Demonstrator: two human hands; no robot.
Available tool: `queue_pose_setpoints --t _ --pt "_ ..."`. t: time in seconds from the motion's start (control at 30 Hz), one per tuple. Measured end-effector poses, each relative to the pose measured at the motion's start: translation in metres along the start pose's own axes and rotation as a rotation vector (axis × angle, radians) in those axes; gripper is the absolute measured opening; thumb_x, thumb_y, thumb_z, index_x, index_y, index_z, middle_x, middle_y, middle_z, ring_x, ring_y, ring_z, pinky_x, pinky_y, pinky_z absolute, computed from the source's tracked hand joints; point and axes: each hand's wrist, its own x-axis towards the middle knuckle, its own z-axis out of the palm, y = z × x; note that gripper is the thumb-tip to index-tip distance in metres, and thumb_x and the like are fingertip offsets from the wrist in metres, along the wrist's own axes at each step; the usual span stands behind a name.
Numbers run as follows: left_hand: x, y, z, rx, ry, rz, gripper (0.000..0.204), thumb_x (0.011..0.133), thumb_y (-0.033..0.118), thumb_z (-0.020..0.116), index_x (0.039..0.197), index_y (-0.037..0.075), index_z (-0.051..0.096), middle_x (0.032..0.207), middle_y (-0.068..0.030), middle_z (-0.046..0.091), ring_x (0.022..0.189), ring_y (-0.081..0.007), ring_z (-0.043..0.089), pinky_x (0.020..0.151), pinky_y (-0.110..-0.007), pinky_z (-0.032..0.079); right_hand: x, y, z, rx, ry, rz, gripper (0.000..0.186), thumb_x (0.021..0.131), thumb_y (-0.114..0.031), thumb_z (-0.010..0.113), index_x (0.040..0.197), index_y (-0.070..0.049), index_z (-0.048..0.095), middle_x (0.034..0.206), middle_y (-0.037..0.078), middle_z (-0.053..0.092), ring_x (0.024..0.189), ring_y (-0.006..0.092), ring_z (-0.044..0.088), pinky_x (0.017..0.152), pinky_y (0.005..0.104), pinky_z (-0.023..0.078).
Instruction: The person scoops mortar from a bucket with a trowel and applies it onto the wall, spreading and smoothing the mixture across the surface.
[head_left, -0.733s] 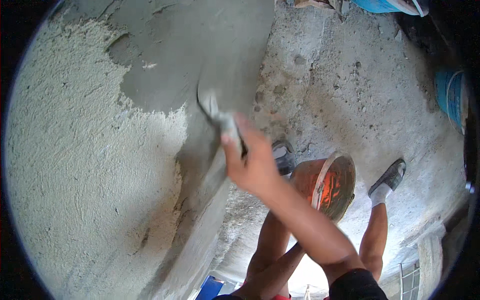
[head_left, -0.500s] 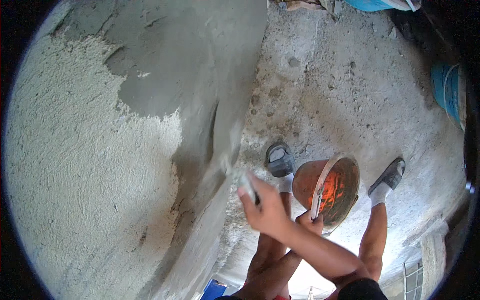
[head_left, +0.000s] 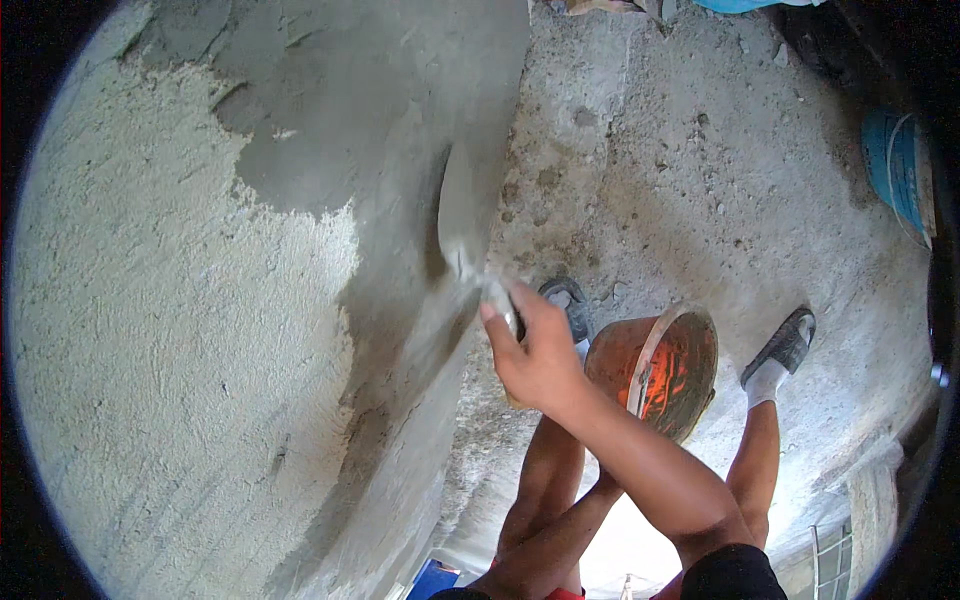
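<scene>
My right hand (head_left: 545,355) is closed round the handle of a trowel (head_left: 460,215). The long grey blade lies along the wet mortar (head_left: 400,140) on the wall, near its lower edge. My left forearm (head_left: 560,530) passes beneath my right forearm, which hides the left hand. Half a second ago that hand gripped the pale handle of a bucket (head_left: 620,360), and the bucket stays tilted in the same place between my legs. Its inside glows orange and is streaked with residue.
Rough, pale unsmoothed wall (head_left: 180,350) spreads across the left. A speckled concrete floor (head_left: 650,180) lies to the right, under my feet in dark slippers (head_left: 785,345). A blue bucket (head_left: 890,170) stands at the far right, and part of another blue container (head_left: 740,5) shows at the top.
My right hand and the trowel have moved upward in the picture, along the wall, and the blade shows more plainly. My left hand has become hidden behind the right forearm; the bucket has barely shifted.
</scene>
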Motion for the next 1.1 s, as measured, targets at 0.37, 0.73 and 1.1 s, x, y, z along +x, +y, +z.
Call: queue_pose_setpoints --t 0.37,0.73,1.1 --pt "-0.003 -0.028 0.037 -0.143 0.149 0.36 0.004 0.081 0.0 0.065 0.084 -0.001 0.066 0.059 -0.0056 0.058 0.061 -0.0068 0.053 0.054 -0.034 0.044 -0.099 -0.04 0.02 0.054 -0.221 0.03 0.044 0.094 -0.006 0.065 0.136 0.004 0.056 0.112 0.028 0.068 0.097 0.0448 0.069 0.082 0.0428 0.056" --pt "0.001 -0.01 0.056 -0.386 0.221 0.471 0.006 0.082 0.002 0.065 0.086 -0.003 0.067 0.069 -0.0096 0.065 0.068 -0.0096 0.06 0.061 -0.033 0.047 -0.211 -0.074 -0.351 -0.031 -0.108 1.053 0.038 0.107 -0.018 0.052 0.143 -0.004 0.052 0.082 0.009 0.064 0.062 0.0148 0.062 0.053 0.0295 0.05" --pt "-0.132 0.047 0.001 -0.207 0.135 0.415 0.007 0.084 0.005 0.07 0.088 -0.001 0.069 0.064 -0.002 0.058 0.064 -0.0055 0.053 0.056 -0.03 0.044 -0.284 -0.182 -0.4 -0.621 -0.179 0.716 0.034 0.094 -0.015 0.065 0.122 0.004 0.062 0.095 0.03 0.07 0.091 0.0424 0.071 0.081 0.0433 0.055"
